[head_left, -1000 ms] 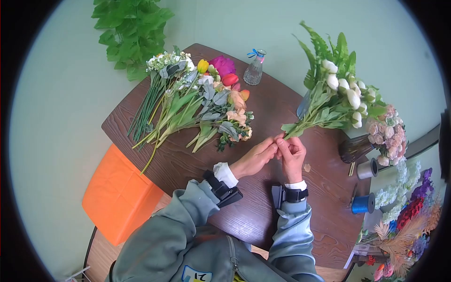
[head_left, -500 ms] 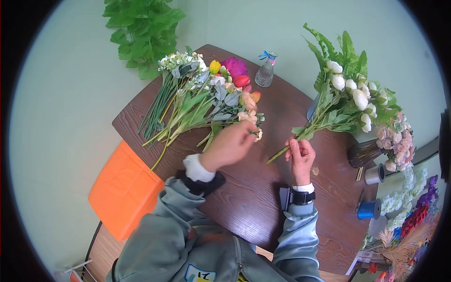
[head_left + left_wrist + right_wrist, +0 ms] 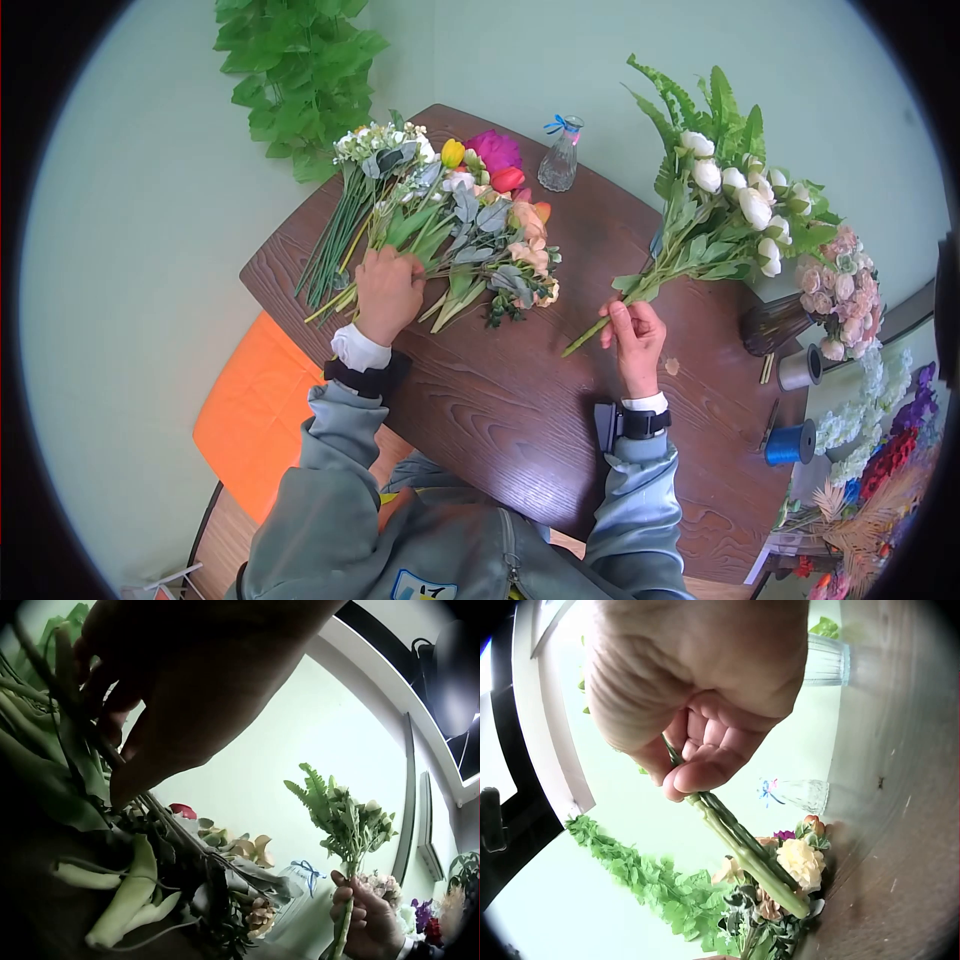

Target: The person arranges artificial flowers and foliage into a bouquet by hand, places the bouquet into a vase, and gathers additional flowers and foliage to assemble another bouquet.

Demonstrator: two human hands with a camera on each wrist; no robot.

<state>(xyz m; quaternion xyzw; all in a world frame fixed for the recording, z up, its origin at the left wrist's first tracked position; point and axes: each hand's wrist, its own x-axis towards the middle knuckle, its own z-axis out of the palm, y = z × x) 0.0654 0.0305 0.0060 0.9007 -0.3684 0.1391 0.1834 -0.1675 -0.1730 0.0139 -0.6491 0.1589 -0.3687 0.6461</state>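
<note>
My right hand (image 3: 637, 340) grips the gathered green stems of a bouquet of white, bud-like flowers (image 3: 755, 207) and fern leaves (image 3: 722, 125). The cut stem ends (image 3: 780, 889) stick out below its thumb and fingers. My left hand (image 3: 388, 292) is down among the stems of the loose flowers at the table's left. In the left wrist view its thumb and fingers pinch a thin dark stem (image 3: 56, 686) running across grey-green leaves. Peach flowers (image 3: 530, 255), a red tulip (image 3: 507, 179) and a yellow tulip (image 3: 453, 153) lie beyond this hand.
A clear glass vase (image 3: 559, 160) with a blue ribbon stands at the back of the dark table (image 3: 480, 400). To the right are a dark vase (image 3: 770, 325) of pink flowers, a silver spool (image 3: 800, 370) and a blue spool (image 3: 790, 443). An orange box (image 3: 255, 400) is at the left.
My left hand has left the bouquet's stems, passed over the peach flowers and moved left onto the loose stems. My right hand keeps hold of the bouquet.
</note>
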